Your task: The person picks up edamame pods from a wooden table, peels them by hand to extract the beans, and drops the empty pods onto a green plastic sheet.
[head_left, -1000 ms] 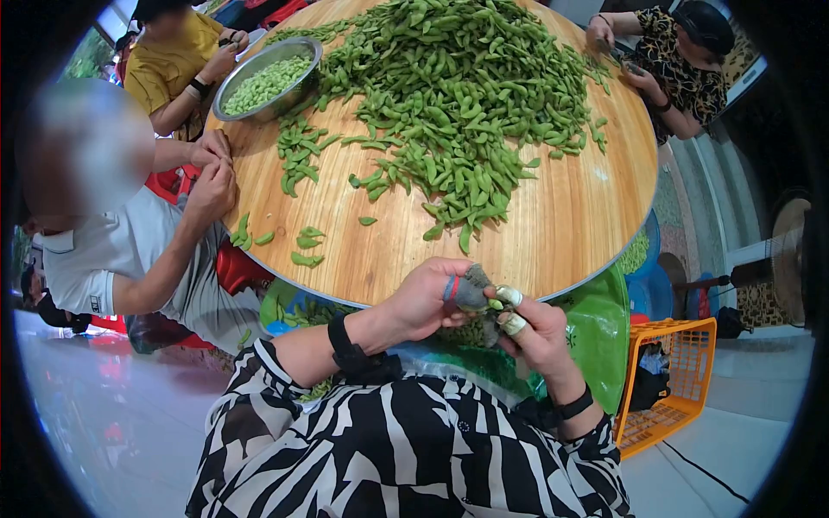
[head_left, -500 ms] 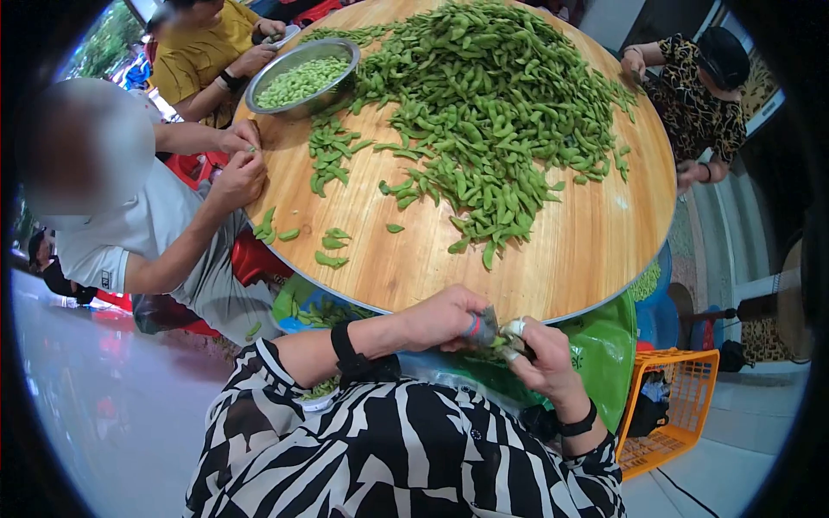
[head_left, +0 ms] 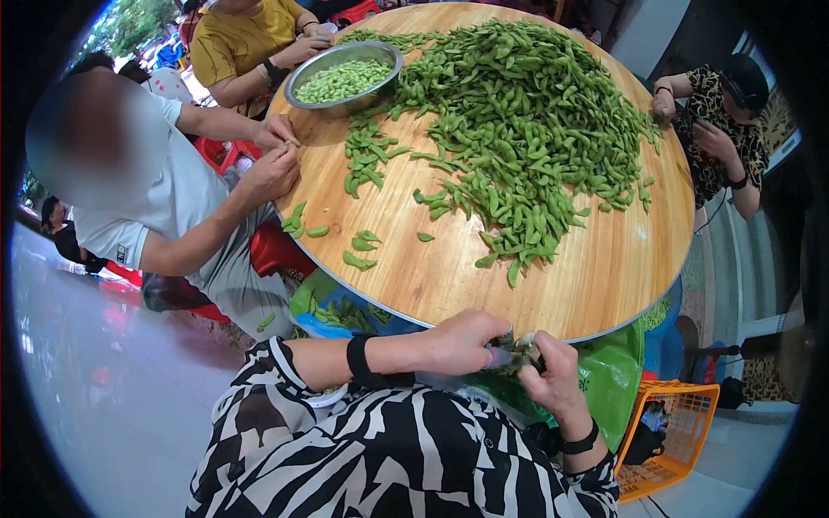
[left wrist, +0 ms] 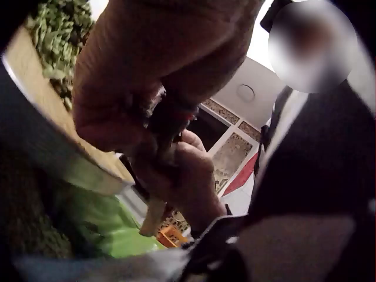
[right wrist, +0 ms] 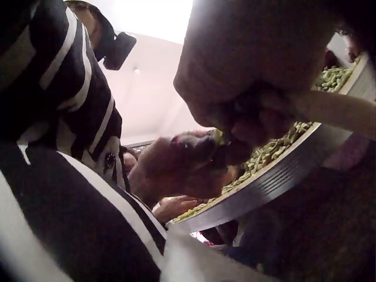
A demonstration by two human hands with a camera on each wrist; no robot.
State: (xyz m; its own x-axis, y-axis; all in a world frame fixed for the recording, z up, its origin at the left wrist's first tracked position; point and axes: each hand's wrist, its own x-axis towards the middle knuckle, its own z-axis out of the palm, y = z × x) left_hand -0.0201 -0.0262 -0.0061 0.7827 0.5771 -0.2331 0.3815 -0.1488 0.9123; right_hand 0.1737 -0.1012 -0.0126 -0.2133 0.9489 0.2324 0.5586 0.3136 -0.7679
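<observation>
Since a moment ago our two hands have drawn in tighter and the taped fingertips have tucked out of sight, so the work sits in a closed grip just beside the desk (head_left: 466, 298). Our left hand (head_left: 466, 343) is nearly closed, pinching a green pod (right wrist: 218, 136); our right hand (head_left: 555, 380) curls in on it too (which one grips harder, we cannot tell). Across from us, the person in the patterned shirt (head_left: 749, 147) has lifted a lowered hand.

We count one pile (head_left: 535, 121) of pods, far too many to number, one lone pod (head_left: 426, 236) between it and the desk's near edge, one steel bowl (head_left: 345, 110) of shelled beans (head_left: 344, 82), one orange crate (head_left: 688, 388), and three others seated around: patterned shirt, white shirt (head_left: 194, 211) and yellow shirt (head_left: 233, 43).
</observation>
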